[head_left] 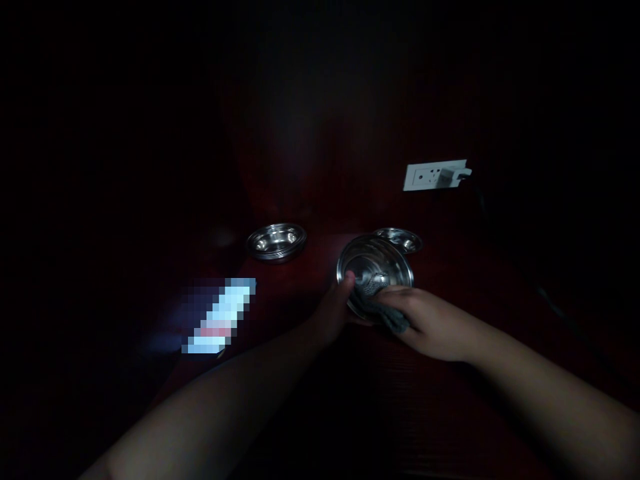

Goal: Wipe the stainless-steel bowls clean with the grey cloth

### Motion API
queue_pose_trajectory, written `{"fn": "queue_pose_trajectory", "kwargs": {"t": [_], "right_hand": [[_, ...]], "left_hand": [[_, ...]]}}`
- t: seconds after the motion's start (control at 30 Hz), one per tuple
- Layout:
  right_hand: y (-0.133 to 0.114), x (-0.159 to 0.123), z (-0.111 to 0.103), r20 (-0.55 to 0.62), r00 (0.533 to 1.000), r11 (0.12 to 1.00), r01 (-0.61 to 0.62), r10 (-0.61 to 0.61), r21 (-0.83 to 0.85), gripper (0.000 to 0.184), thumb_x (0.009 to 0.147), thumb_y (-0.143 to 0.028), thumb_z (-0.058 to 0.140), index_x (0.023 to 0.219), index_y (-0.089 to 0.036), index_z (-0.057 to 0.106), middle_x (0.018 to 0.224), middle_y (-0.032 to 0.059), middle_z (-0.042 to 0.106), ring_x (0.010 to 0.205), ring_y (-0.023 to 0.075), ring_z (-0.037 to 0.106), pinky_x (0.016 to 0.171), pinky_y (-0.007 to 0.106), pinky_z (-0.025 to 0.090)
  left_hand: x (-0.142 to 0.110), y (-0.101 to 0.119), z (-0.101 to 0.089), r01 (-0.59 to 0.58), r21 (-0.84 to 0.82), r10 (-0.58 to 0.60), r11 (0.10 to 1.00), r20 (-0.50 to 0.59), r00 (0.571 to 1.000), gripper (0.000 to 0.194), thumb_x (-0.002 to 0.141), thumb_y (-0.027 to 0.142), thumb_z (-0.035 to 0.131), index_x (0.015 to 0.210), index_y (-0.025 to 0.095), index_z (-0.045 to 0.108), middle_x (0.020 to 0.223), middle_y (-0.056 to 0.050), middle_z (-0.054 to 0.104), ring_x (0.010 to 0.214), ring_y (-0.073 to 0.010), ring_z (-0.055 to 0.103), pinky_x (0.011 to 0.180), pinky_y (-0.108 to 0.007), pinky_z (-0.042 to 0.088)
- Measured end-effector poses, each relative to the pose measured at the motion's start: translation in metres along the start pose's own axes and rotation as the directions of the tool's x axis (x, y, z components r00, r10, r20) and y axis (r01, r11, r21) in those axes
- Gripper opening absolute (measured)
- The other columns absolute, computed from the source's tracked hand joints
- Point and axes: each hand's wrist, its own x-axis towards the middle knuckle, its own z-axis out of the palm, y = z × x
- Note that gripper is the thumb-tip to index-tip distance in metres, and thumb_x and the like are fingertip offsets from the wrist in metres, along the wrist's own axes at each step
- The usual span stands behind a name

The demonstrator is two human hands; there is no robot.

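A shiny metal bowl (pixel 373 250) is tilted with its opening toward me. My left hand (pixel 336 310) grips its lower left side, with the thumb over the rim and the other fingers hidden beneath. In my right hand (pixel 425 320) a dark cloth (pixel 393 315) is bunched and pressed against the inside of the bowl. The fingers of that hand are partly hidden by the bowl and the cloth. Behind the held bowl, partly covered by it, lies another metal bowl (pixel 405 239). To the left stands a stack of metal bowls (pixel 277 243).
On the left lies a bright, pixelated screen-like object (pixel 223 317). A white wall socket (pixel 425 175) with a plug (pixel 457 175) in it is at the back right, with a dark cable running down. The surface is dark red, and the surroundings are very dim.
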Motion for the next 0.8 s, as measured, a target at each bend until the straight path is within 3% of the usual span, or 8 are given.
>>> {"fn": "queue_pose_trajectory", "kwargs": {"t": [0.13,0.23,0.47,0.57,0.7,0.8], "right_hand": [[0.0018,-0.0009,0.0006,-0.014,0.999,0.998,-0.034,0.033,-0.044,0.024,0.075,-0.006,0.05,0.093,-0.018,0.062,0.092,0.0064,0.067,0.084,0.0195,0.061,0.076,0.033,0.048],[0.0039,-0.0022,0.0023,-0.054,0.998,0.997,-0.03,0.026,-0.077,0.034,0.076,-0.009,0.052,0.108,-0.018,0.06,0.103,0.0091,0.066,0.093,0.022,0.062,0.083,0.036,0.048],[0.0038,-0.0027,0.0047,-0.077,0.993,0.995,0.088,-0.091,-0.043,0.054,0.077,-0.012,0.055,0.13,-0.017,0.05,0.126,0.0115,0.06,0.114,0.0234,0.057,0.096,0.038,0.045],[0.0023,-0.0017,0.0014,-0.015,0.995,0.995,0.094,-0.095,-0.024,0.05,0.077,-0.01,0.053,0.125,-0.02,0.055,0.122,0.0089,0.063,0.109,0.0221,0.06,0.095,0.036,0.046],[0.0057,-0.0022,-0.0023,0.029,0.999,0.995,-0.017,0.02,-0.103,0.036,0.076,-0.009,0.051,0.106,-0.022,0.065,0.1,0.005,0.071,0.094,0.0204,0.065,0.087,0.033,0.049],[0.0097,-0.0032,-0.0026,0.0,0.995,0.979,-0.094,0.096,-0.183,0.029,0.074,-0.01,0.052,0.096,-0.023,0.066,0.092,0.004,0.071,0.092,0.0213,0.065,0.086,0.033,0.049]], "left_hand": [[0.0018,-0.0017,-0.0008,0.017,-0.006,-0.017,1.0,0.003,1.0,0.07,0.073,0.073,0.048,0.106,0.013,0.063,0.098,-0.014,0.069,0.083,-0.0248,0.066,0.064,-0.035,0.054],[0.0031,-0.0032,-0.0019,0.028,-0.015,-0.028,0.999,0.009,1.0,0.069,0.075,0.072,0.045,0.106,0.012,0.063,0.099,-0.015,0.069,0.085,-0.0254,0.066,0.065,-0.035,0.054],[0.0028,0.0004,-0.0005,0.037,-0.056,-0.035,0.998,0.032,0.999,0.072,0.077,0.071,0.042,0.115,0.012,0.06,0.109,-0.017,0.066,0.097,-0.0292,0.063,0.07,-0.036,0.054],[0.0032,0.0007,-0.0004,0.044,-0.052,-0.042,0.998,0.032,0.999,0.071,0.078,0.071,0.042,0.118,0.014,0.059,0.112,-0.016,0.065,0.098,-0.0294,0.063,0.07,-0.036,0.054],[0.0048,-0.0004,-0.0012,0.048,-0.016,-0.048,0.999,0.013,0.999,0.071,0.075,0.069,0.048,0.12,0.015,0.056,0.114,-0.016,0.064,0.096,-0.0298,0.063,0.066,-0.036,0.055],[0.0061,-0.0011,-0.002,0.051,-0.005,-0.051,0.999,-0.001,0.999,0.071,0.075,0.069,0.05,0.121,0.015,0.055,0.114,-0.017,0.064,0.091,-0.0293,0.065,0.061,-0.035,0.055]]}}
